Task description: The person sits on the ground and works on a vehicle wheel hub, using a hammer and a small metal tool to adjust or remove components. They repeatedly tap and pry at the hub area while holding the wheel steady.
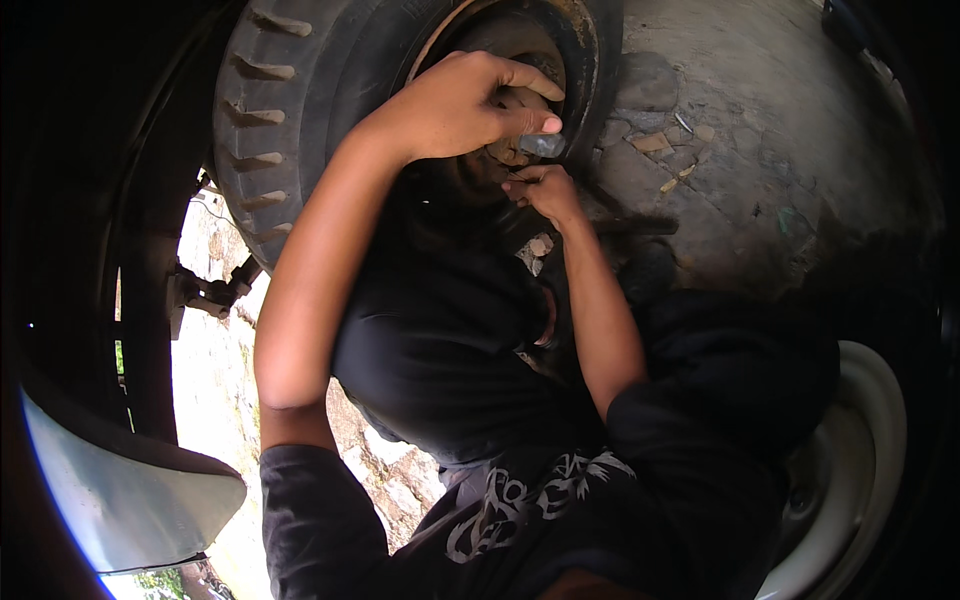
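A large black tyre (pixel 300 110) with thick tread blocks stands in front of me, around a rusty wheel hub (pixel 515 97). My left hand (pixel 455 108) reaches across the rim to the hub, its thumb and forefinger spread apart over it. Just below the thumb tip is a short grey metal piece (pixel 541 145); whether the thumb touches it I cannot tell. Lower on the hub, my right hand (pixel 543 192) has its fingers pinched together. What lies between those fingertips is too small and shadowed to make out.
Broken stone and wood chips (pixel 660 145) lie on the grey ground (pixel 760 90) to the right. A dark bar (pixel 640 225) is beside my right forearm. A pale wheel rim (pixel 880 430) stands at the lower right, a light metal panel (pixel 130 490) at the lower left.
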`<move>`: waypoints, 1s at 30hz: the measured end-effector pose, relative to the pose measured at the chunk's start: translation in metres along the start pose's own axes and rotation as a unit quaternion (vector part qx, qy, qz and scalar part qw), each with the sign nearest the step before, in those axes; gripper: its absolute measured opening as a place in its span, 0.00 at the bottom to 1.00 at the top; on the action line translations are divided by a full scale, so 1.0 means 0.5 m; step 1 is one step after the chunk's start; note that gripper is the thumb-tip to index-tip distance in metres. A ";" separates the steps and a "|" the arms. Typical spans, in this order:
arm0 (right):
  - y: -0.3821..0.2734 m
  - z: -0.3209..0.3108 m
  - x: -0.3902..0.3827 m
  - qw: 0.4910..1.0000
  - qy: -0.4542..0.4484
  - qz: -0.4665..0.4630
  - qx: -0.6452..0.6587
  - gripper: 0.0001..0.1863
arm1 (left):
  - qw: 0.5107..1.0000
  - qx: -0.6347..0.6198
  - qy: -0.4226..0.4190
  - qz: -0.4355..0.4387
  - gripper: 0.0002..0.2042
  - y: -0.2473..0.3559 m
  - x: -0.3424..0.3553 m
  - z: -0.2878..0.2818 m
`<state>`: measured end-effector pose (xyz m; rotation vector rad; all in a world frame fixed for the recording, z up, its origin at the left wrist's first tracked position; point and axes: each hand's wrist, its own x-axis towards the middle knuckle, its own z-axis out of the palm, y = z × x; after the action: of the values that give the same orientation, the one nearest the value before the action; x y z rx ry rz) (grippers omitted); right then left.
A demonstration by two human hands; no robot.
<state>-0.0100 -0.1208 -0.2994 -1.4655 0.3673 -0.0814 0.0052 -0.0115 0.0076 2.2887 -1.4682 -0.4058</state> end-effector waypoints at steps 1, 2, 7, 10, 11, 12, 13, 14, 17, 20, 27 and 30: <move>0.007 -0.004 0.003 0.998 -0.034 0.001 0.057 0.13 | 1.000 0.004 -0.003 0.000 0.22 0.004 0.000 0.000; 0.013 -0.008 0.007 0.991 -0.069 0.001 0.114 0.13 | 1.000 0.008 -0.006 0.000 0.22 0.008 0.001 0.000; 0.028 0.011 -0.014 0.973 -0.060 0.015 0.223 0.13 | 0.998 -0.049 -0.021 -0.022 0.22 0.004 -0.001 0.001; 0.016 0.018 -0.015 0.992 0.053 -0.001 0.113 0.13 | 0.999 -0.047 -0.022 -0.007 0.22 -0.003 -0.001 0.004; 0.000 0.022 -0.020 0.993 0.103 -0.006 0.052 0.13 | 0.999 -0.048 -0.020 -0.007 0.22 -0.006 -0.002 0.004; 0.011 0.029 -0.015 0.994 0.063 0.001 0.094 0.14 | 0.999 -0.050 -0.017 -0.007 0.22 -0.008 -0.003 0.003; 0.019 0.029 -0.013 0.991 0.027 0.006 0.133 0.14 | 0.999 -0.049 -0.015 -0.004 0.22 -0.006 -0.001 0.003; 0.027 0.027 -0.008 0.985 -0.010 0.012 0.172 0.15 | 0.999 -0.049 -0.013 -0.001 0.22 -0.003 0.002 0.004; 0.029 0.024 -0.007 0.985 0.003 0.016 0.170 0.15 | 0.999 -0.041 -0.016 -0.003 0.22 -0.001 0.004 0.003; 0.009 0.029 -0.017 0.984 0.099 0.038 0.140 0.14 | 0.999 -0.037 -0.014 -0.013 0.22 -0.001 0.000 0.002; 0.034 0.035 -0.013 0.978 0.057 0.038 0.197 0.13 | 1.000 -0.015 -0.022 -0.015 0.22 0.011 0.002 -0.001; 0.043 0.033 -0.005 0.980 0.045 0.036 0.190 0.13 | 0.998 -0.049 -0.026 -0.022 0.21 0.008 0.002 0.002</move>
<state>-0.0110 -0.1019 -0.3192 -1.0723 0.4503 -0.1518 0.0019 -0.0142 0.0087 2.2520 -1.3923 -0.5432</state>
